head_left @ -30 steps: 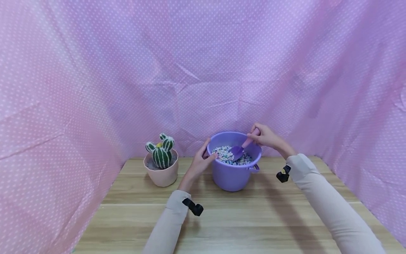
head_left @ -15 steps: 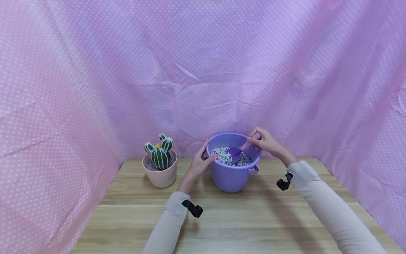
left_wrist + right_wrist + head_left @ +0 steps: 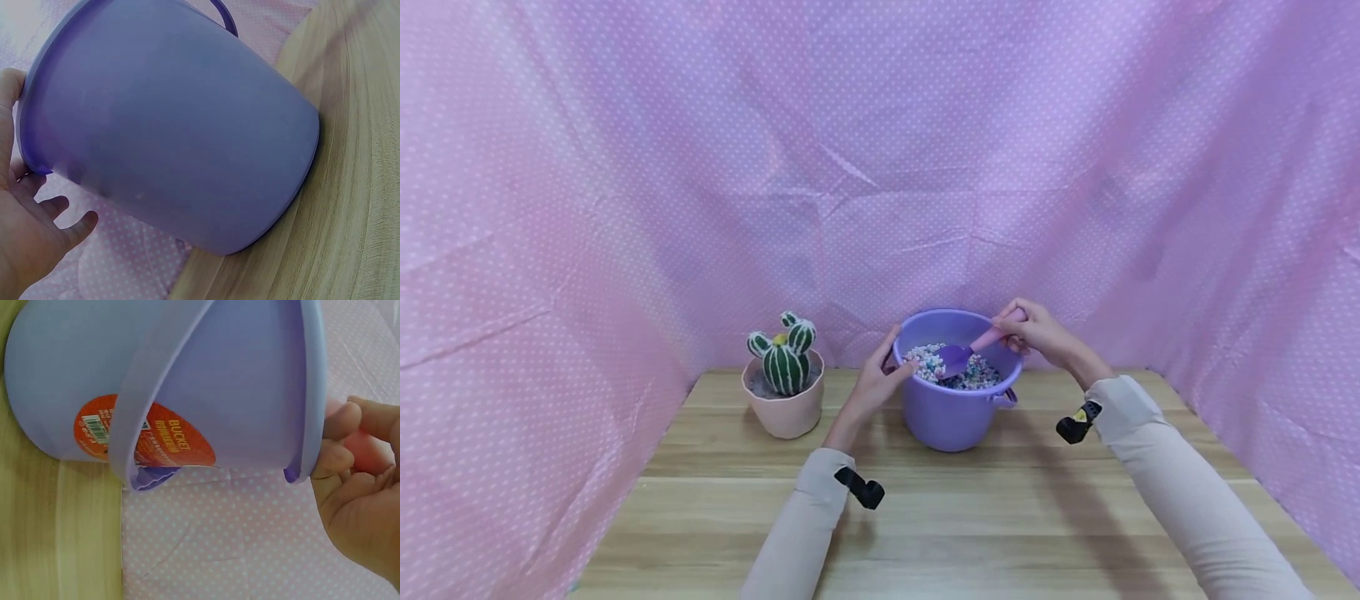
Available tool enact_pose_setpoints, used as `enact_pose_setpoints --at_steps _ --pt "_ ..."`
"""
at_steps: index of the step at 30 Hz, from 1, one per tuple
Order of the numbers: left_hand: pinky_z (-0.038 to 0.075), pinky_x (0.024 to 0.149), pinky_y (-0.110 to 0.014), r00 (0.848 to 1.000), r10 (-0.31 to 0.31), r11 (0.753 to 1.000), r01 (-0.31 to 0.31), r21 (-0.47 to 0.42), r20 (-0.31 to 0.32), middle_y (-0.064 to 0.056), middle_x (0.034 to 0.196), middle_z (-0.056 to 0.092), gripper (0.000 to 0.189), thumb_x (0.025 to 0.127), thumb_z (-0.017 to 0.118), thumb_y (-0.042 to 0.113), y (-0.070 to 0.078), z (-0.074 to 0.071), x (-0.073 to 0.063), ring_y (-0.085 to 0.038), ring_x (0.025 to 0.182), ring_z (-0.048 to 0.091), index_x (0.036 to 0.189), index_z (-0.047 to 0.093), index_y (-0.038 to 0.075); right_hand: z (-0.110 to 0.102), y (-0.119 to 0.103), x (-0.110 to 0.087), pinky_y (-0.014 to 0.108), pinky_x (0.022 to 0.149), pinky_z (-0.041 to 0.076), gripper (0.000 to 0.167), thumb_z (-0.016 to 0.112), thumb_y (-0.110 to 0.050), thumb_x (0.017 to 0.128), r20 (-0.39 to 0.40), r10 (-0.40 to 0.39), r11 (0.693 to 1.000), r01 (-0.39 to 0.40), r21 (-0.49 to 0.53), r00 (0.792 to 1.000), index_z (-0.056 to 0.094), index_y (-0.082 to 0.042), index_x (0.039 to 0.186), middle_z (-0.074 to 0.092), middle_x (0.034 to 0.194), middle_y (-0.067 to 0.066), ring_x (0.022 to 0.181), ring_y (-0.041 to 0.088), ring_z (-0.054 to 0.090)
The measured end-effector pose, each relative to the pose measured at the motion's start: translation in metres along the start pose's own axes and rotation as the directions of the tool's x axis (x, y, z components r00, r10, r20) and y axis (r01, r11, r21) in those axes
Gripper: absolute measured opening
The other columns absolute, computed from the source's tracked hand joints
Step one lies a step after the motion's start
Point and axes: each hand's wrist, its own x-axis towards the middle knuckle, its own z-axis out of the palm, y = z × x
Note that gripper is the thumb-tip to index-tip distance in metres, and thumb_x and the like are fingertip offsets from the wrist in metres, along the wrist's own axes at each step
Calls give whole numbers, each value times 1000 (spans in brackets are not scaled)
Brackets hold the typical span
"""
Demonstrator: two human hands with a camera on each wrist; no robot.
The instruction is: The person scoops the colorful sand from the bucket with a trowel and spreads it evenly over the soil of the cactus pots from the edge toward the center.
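Observation:
A purple bucket (image 3: 951, 423) stands upright on the wooden table, with small pale and coloured beads (image 3: 976, 375) inside it. My left hand (image 3: 874, 385) grips the bucket's left rim, thumb over the edge and fingers along the outside. In the left wrist view, the bucket wall (image 3: 175, 125) fills the middle and some fingers stand off it. My right hand (image 3: 1037, 332) holds the pink handle of a toy shovel (image 3: 957, 358) above the right rim. Its purple blade lies among the beads. The right wrist view shows the handle only partly, behind the fingers (image 3: 340, 419).
A green-and-white knitted-looking cactus (image 3: 785, 369) in a pale pink pot (image 3: 785, 417) stands left of the bucket. The bucket's carrying handle (image 3: 134, 425) hangs down its side by an orange label (image 3: 181, 437). Pink dotted cloth (image 3: 880, 167) hangs around the table (image 3: 970, 517).
The shovel has tilted flatter, and its blade has shifted slightly left among the beads. My right hand has moved a little right and down. The left hand keeps its grip on the rim.

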Motion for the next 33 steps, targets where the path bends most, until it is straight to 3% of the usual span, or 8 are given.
enact_pose_setpoints --at_steps 3,8,15,21,29,33 --pt "32 125 -42 1000 -3 1000 3 -2 4 -5 171 20 80 94 70 17 0 -1 1 -33 154 30 162 27 13 -1 -1 1 19 47 42 25 60 -15 103 14 -4 999 5 -45 1000 49 6 109 79 87 11 57 10 54" --pt "33 125 -39 1000 -12 1000 12 -9 -5 -3 170 24 79 94 70 16 -1 -4 3 -27 154 32 161 29 14 1 -4 4 22 53 53 26 70 -12 97 -25 -5 991 1 -133 1000 60 9 109 73 79 12 62 14 65" --pt "32 125 -43 1000 -10 1000 10 -24 7 -5 170 24 79 94 69 18 -3 -12 5 -35 154 29 162 28 15 9 -8 9 22 53 52 23 68 -15 98 -14 -38 975 34 -222 999 62 7 105 71 71 3 59 14 60" --pt "32 126 -43 1000 1 1000 -1 -30 -5 -6 170 25 79 94 70 17 -1 -17 8 -35 154 29 161 29 13 13 -6 13 23 56 51 25 64 -16 101 -2 -34 987 34 -159 999 57 7 106 73 72 0 63 19 61" --pt "27 127 -43 999 -11 998 14 -63 43 -7 171 19 79 95 69 15 -3 -11 12 -30 156 25 162 27 13 2 4 11 26 65 61 28 62 -13 102 3 18 998 -18 -56 1000 54 12 110 73 74 -2 69 16 67" --pt "27 127 -42 999 -15 998 18 -57 44 -4 171 21 79 95 69 17 -3 -12 13 -28 156 26 162 28 15 -2 3 9 26 68 63 25 61 -10 102 6 25 1000 -25 4 1000 53 12 111 76 80 4 72 15 68"
